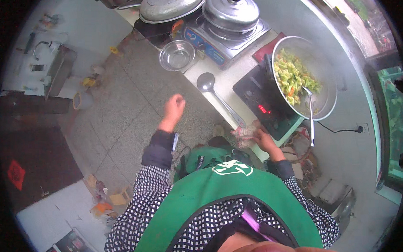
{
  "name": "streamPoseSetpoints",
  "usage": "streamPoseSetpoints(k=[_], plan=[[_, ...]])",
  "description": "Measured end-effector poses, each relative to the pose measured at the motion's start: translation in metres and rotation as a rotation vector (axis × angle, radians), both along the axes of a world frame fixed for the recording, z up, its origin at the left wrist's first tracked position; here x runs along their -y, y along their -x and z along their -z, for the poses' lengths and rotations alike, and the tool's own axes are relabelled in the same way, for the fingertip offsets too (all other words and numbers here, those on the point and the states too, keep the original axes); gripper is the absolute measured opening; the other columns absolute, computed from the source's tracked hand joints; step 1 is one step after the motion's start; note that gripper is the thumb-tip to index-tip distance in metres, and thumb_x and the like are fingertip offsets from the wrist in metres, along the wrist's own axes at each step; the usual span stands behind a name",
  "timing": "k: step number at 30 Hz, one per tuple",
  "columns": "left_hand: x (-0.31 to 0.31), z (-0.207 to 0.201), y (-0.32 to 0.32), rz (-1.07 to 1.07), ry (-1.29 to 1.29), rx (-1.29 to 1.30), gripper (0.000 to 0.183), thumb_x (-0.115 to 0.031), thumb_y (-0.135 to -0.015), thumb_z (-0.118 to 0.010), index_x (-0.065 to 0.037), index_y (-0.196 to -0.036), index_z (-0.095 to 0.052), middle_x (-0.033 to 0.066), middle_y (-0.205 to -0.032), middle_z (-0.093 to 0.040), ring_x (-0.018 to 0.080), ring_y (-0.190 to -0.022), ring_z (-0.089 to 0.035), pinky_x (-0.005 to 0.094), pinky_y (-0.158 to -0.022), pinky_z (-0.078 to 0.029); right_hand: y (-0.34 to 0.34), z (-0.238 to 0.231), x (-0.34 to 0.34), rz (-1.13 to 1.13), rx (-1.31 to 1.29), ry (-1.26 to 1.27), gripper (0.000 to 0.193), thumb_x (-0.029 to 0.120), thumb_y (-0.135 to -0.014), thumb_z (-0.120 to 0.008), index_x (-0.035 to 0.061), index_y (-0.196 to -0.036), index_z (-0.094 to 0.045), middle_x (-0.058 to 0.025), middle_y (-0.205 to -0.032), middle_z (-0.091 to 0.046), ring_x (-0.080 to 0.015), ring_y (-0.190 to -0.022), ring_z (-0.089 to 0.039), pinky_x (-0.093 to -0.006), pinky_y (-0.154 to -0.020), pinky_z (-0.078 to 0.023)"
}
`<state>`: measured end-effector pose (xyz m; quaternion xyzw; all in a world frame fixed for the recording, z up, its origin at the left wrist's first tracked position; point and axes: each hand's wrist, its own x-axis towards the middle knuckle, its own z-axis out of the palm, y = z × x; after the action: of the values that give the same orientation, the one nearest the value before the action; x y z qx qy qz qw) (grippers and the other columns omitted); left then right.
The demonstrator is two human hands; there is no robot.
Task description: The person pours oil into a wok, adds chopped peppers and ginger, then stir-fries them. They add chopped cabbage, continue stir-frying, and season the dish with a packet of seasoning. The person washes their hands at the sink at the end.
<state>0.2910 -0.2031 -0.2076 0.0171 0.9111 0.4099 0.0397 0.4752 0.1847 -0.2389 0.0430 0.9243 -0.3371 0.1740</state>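
Note:
My left hand (173, 111) hangs over the floor to the left of the counter, its fingers curled in with nothing visible in them. At the counter's near edge, my right hand (266, 140) grips a crumpled pink-and-white cloth (243, 134), partly blurred. Just beyond it a steel ladle (206, 82) lies on the white counter (224, 87), its handle pointing toward the cloth. To the right, a large pan (329, 88) of chopped green vegetables (293, 74) with orange bits sits on a black induction cooker (258, 90). A spatula (311, 126) leans in the pan, handle over the rim.
Farther along the counter stand a steel bowl (177, 55), a portable gas stove (203, 46) bearing a lidded pot (231, 11), and another large lid (170, 5). A black power cord (337, 129) runs to the wall socket. A sink (59, 71) is at the far left.

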Motion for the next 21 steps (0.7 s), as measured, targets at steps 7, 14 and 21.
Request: streamPoseSetpoints(k=[7, 14, 21], plan=[[0.004, -0.012, 0.220, -0.016, 0.205, -0.419, 0.055, -0.020, -0.073, -0.072, 0.003, -0.118, -0.049, 0.0215, -0.119, -0.052, 0.0359, -0.113, -0.048, 0.0405, -0.095, -0.041, 0.021, -0.039, 0.005, 0.181, 0.168, -0.087, 0.027, 0.016, -0.080, -0.062, 0.0033, -0.104, -0.061, -0.0193, -0.100, -0.063, -0.0354, -0.096, -0.061, -0.0393, -0.080, -0.049], [-0.006, -0.017, 0.349, 0.096, 0.336, -0.309, 0.055, -0.028, -0.073, -0.073, 0.000, -0.116, -0.052, 0.0220, -0.115, -0.056, 0.0374, -0.108, -0.052, 0.0433, -0.090, -0.043, 0.061, -0.074, 0.066, 0.451, 0.067, -0.050, 0.024, 0.008, -0.083, -0.059, -0.0014, -0.104, -0.058, -0.0208, -0.093, -0.065, -0.0309, -0.084, -0.065, -0.0368, -0.073, -0.051], [-0.004, 0.001, 0.363, 0.312, 0.103, -0.307, 0.019, -0.020, -0.080, -0.065, -0.008, -0.092, -0.060, 0.0137, -0.087, -0.064, 0.0327, -0.082, -0.061, 0.0425, -0.068, -0.048, 0.142, -0.088, 0.142, 0.462, 0.073, -0.003, 0.019, 0.010, -0.082, -0.062, 0.0002, -0.098, -0.060, -0.0201, -0.090, -0.065, -0.0353, -0.085, -0.063, -0.0394, -0.073, -0.049]])
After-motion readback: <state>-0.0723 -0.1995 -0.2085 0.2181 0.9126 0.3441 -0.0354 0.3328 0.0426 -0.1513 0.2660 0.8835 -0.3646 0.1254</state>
